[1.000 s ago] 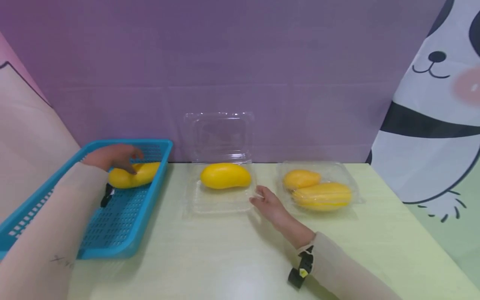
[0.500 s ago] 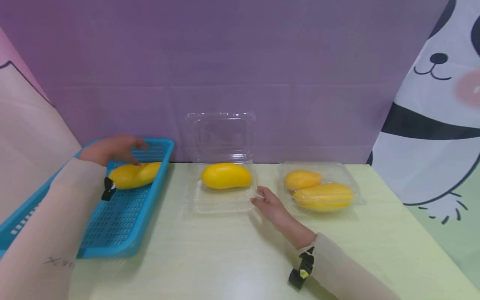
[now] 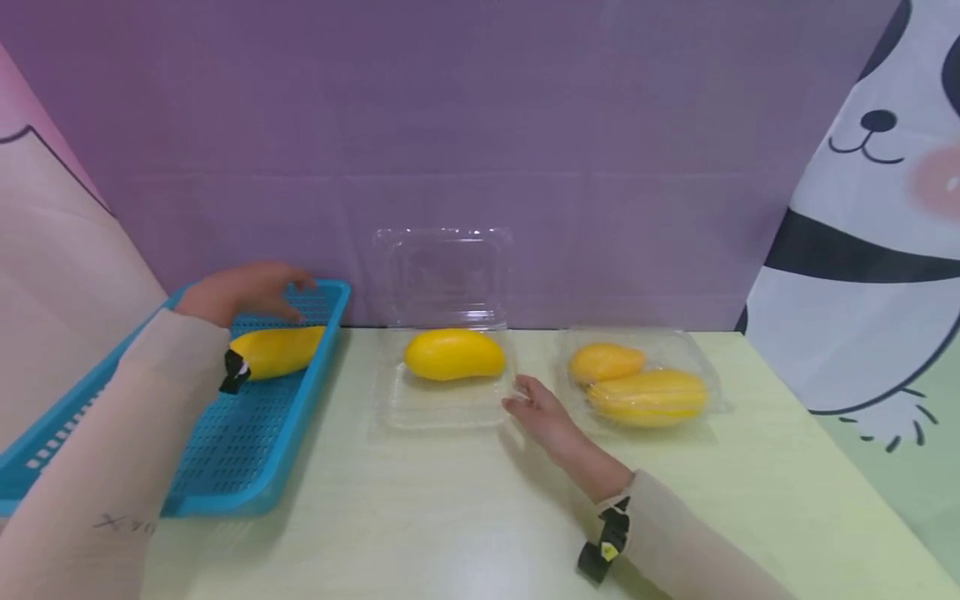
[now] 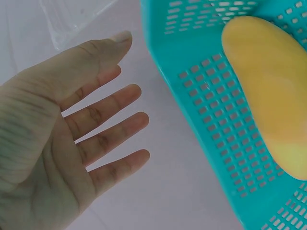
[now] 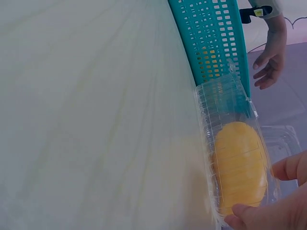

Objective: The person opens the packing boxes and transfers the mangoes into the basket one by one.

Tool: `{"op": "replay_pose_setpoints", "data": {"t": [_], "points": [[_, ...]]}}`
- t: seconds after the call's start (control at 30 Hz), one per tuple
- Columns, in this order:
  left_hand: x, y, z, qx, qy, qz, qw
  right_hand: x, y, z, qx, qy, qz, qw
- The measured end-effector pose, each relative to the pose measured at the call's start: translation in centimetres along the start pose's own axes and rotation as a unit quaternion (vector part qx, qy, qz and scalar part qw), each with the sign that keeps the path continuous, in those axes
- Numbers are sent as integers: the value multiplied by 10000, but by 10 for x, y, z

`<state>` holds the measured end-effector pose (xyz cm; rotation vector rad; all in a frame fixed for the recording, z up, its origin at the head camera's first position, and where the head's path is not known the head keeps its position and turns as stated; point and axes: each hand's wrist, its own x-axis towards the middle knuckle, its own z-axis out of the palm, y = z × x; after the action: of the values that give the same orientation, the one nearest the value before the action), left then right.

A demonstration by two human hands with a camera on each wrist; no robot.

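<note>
Your left grip (image 3: pixel 243 292) was released, spread loosely above the far end of the blue basket (image 3: pixel 288 433). Within that basket, the yellow fruit (image 3: pixel 283 352) lay below the grip and nearer you, with a gap between them. Your right grip (image 3: pixel 546 421) pinched the right edge of the clear container (image 3: pixel 450 408) on the tabletop (image 3: pixel 420 517); the second fruit (image 3: pixel 453 354) lay inside it, toward the back, left of that grip.

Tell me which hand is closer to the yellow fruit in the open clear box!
The right hand. It's at the right edge of the open clear box, beside the yellow fruit. The left hand is farther left, by the blue basket.
</note>
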<state>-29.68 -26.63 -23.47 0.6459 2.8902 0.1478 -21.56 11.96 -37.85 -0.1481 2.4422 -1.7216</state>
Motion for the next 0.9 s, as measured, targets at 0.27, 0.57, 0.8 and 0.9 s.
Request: {"op": "replay_pose_setpoints", "data": {"t": [0.27, 0.57, 0.8, 0.9], "points": [[5, 17, -2, 35, -182, 15, 9998, 1, 0, 1, -26, -40, 72, 10000], [15, 46, -1, 139, -188, 30, 9997, 0, -2, 3, -24, -59, 96, 9999], [23, 66, 0, 201, -217, 142, 9995, 2, -2, 3, -65, -50, 66, 9999], [26, 74, 1, 222, -291, 175, 9992, 2, -1, 3, -78, -42, 87, 9999]]}}
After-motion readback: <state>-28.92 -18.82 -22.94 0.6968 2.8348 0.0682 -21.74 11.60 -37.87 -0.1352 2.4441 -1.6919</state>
